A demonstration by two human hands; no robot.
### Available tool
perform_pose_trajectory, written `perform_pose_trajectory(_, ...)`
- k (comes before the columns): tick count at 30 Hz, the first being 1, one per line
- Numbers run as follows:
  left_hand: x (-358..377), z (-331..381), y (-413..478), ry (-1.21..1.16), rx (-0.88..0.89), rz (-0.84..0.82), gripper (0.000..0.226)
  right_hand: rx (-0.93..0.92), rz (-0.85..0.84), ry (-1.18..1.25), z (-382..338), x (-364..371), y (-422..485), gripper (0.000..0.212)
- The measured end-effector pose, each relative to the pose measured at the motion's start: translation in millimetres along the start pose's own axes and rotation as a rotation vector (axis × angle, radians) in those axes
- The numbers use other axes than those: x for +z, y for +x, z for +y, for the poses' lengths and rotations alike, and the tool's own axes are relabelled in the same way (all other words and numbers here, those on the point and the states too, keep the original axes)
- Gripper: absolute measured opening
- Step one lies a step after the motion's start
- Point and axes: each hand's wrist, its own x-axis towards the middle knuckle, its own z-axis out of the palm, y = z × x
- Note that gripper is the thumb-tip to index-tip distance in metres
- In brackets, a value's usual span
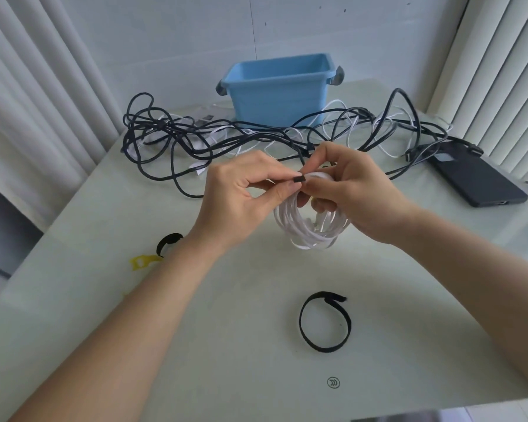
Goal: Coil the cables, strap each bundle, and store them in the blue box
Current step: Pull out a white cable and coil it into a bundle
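Closest to us, below both wrists, a small round mark [333, 382] is printed on the pale worktop [226, 367]. Just beyond it, between our forearms and nearer the right one, a black strap loop [301, 325] lies closed into a ring, apart from the other things. Left of our left wrist a second black strap [165, 242] curls in an arc, partly hidden by the wrist, with a yellow strap [141, 262] just beside it.

Our hands meet above the worktop. Our right hand [357, 193] grasps the white coil [302, 231], fingers curled through its middle, and the loops hang below the palm. Our left hand [241, 193] pinches the strap tip [298, 179], a short black tab at the top of the coil, between thumb and forefinger; the right thumb touches the same spot.

Beyond the knuckles the loose cables [195, 138], black and white, sprawl in a tangle. Far right of our right hand lies a dark phone [476, 178], a black cable across its far end. Behind the tangle stands the blue box [281, 95], open-topped.
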Motion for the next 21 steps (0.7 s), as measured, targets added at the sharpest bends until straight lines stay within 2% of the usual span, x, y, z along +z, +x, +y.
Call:
perform_pose_trajectory(4, -0.9, -2.6, -2.3, 0.076, 0.026, 0.009, 0.014, 0.018, -0.056, 0.023, 2.9, -1.6, 1.6, 0.018)
perform_pose_trajectory(8, 2.3, -1.2, -3.4, 0.035, -0.010, 0.051, 0.009, 0.009, -0.071, 0.064, 3.9, 0.7, 1.2, 0.015)
perform_pose_trajectory(13, 6.9, -0.6, -3.7, -0.101, -0.175, 0.087, 0.009, 0.053, -0.056, 0.109, 2.5, 3.1, -0.2, 0.004)
perform_pose_trajectory(17, 8.9, -4.9, -4.8, -0.198, -0.200, 0.081, 0.016, 0.086, -0.052, 0.180, 2.3, 5.3, -0.7, 0.008)
perform_pose_trajectory(21, 7.8, -2.2, -5.3, -0.163, -0.289, 0.037, 0.024, 0.080, -0.081, 0.081, 5.0, 0.7, 1.3, 0.021)
